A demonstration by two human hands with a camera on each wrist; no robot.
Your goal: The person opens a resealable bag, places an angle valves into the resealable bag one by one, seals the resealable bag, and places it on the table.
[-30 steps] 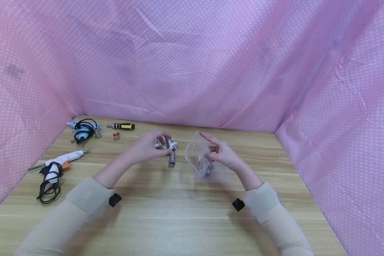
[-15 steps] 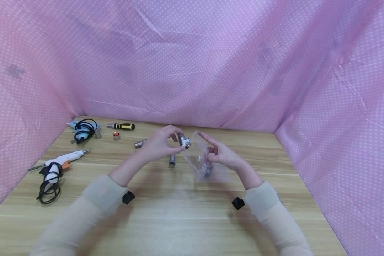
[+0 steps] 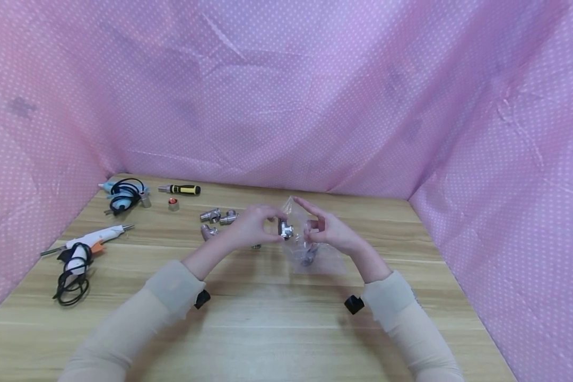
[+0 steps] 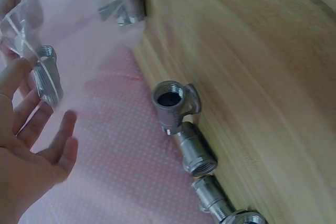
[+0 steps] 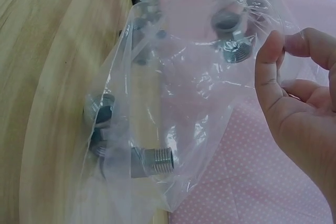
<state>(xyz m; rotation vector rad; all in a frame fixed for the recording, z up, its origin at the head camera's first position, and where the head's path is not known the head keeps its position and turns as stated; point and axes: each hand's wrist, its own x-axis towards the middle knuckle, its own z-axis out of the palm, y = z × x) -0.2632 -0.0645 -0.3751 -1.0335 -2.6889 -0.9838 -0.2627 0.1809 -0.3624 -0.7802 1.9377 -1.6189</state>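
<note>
My left hand (image 3: 253, 229) pinches a metal tee pipe fitting (image 3: 285, 229) by its sides, at the mouth of a clear plastic bag (image 5: 178, 93). In the left wrist view the held fitting (image 4: 48, 80) shows a threaded end beside the plastic. My right hand (image 3: 333, 232) pinches the bag's edge between thumb and fingers, keeping it upright and spread. Inside the bag, at its bottom, lie metal fittings (image 5: 152, 162), one with outer threads. Left of the bag, more tee fittings (image 3: 210, 215) lie on the table, partly hidden behind the left hand.
A yellow and black screwdriver (image 3: 185, 189) and a short metal piece with a red inside (image 3: 173, 205) lie at the back left. A blue corded tool (image 3: 124, 193) and a white corded tool (image 3: 97, 236) lie further left. Pink dotted cloth (image 3: 277, 106) surrounds the table.
My left hand has picked up a tee fitting from the table and carried it right to the bag's mouth. The right hand stays in place, holding the bag.
</note>
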